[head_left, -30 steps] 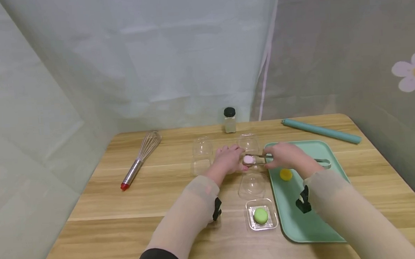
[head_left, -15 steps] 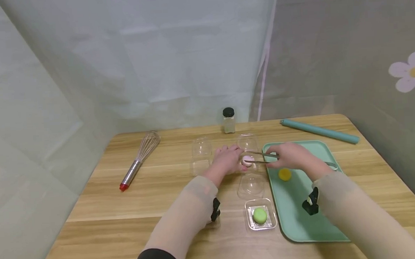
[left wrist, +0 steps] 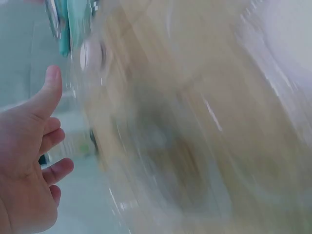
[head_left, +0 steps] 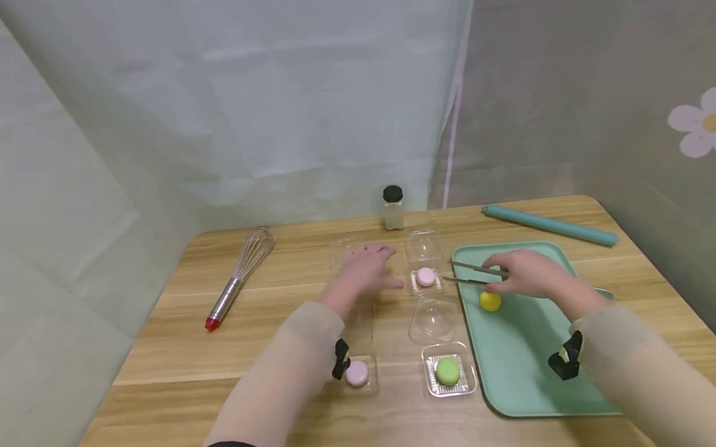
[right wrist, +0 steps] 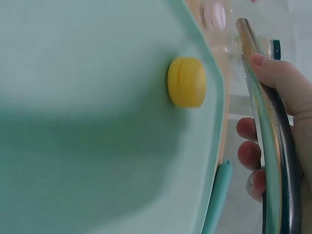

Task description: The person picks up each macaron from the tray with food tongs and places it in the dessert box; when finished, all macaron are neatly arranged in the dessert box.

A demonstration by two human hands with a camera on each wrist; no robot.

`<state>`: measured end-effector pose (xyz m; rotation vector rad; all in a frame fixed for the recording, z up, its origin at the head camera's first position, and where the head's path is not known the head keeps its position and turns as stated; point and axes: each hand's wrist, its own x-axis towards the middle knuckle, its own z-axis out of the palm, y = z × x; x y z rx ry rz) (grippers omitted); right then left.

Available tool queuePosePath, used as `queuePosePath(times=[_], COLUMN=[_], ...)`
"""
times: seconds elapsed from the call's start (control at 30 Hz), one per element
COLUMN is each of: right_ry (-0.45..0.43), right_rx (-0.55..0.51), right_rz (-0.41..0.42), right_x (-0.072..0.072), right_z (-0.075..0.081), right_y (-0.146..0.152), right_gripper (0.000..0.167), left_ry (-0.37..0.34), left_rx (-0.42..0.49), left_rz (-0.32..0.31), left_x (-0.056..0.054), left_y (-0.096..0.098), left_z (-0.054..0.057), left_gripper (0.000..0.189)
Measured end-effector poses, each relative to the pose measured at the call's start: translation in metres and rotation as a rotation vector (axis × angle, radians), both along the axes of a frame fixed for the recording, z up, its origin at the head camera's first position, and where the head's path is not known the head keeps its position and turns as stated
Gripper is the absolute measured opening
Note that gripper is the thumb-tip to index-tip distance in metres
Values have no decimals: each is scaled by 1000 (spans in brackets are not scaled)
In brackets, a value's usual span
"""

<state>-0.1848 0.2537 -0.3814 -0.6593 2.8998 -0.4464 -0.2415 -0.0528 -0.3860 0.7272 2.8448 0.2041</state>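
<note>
Tongs [head_left: 465, 280]: clamped in the right grip [head_left: 527, 273], over the tray [head_left: 518, 384], tips apart with nothing between. Held partway along both arms, probably for fine tip control. Just below, on the tray: yellow macaron [head_left: 490, 301], clear of both tips. Just beyond the tips, in a clear box [head_left: 415, 286]: pink macaron [head_left: 425, 276], probably boxed alone to prevent knocking. Left grip [head_left: 365, 270]: empty, thumb spread wide, over the left boxes [head_left: 373, 379]. Lids laid back, presumably for access from above. Visible in the right wrist view, not in the head view: serrations and stamped lettering on the tongs. Visible in the head view alone: green macaron [head_left: 447, 372] and whisk [head_left: 237, 282].
</note>
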Motion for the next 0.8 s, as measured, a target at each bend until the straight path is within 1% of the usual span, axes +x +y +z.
queuePosePath(times=[0.1, 0.23, 0.37, 0.5, 0.63, 0.8], right_ry=[14, 37, 26, 3, -6, -12], right_rx=[2, 7, 8, 4, -4, -8], right_rz=[0, 6, 3, -9, -22, -29], right_x=[4, 9, 14, 19, 23, 26], right_z=[-1, -1, -2, -3, -4, -6], right_y=[7, 15, 22, 30, 35, 41], right_gripper=[46, 44, 43, 43, 43, 43], left_ry=[-11, -25, -42, -66, -80, -89], left_rx=[2, -4, -10, -3, 29, 58], left_rz=[24, 30, 22, 49, 83, 93], left_x=[-2, -4, -7, -6, -2, 1], left_y=[-16, -40, -67, -90, -105, -112], left_z=[1, 1, -3, -6, -8, -10], left_gripper=[81, 79, 77, 76, 76, 76])
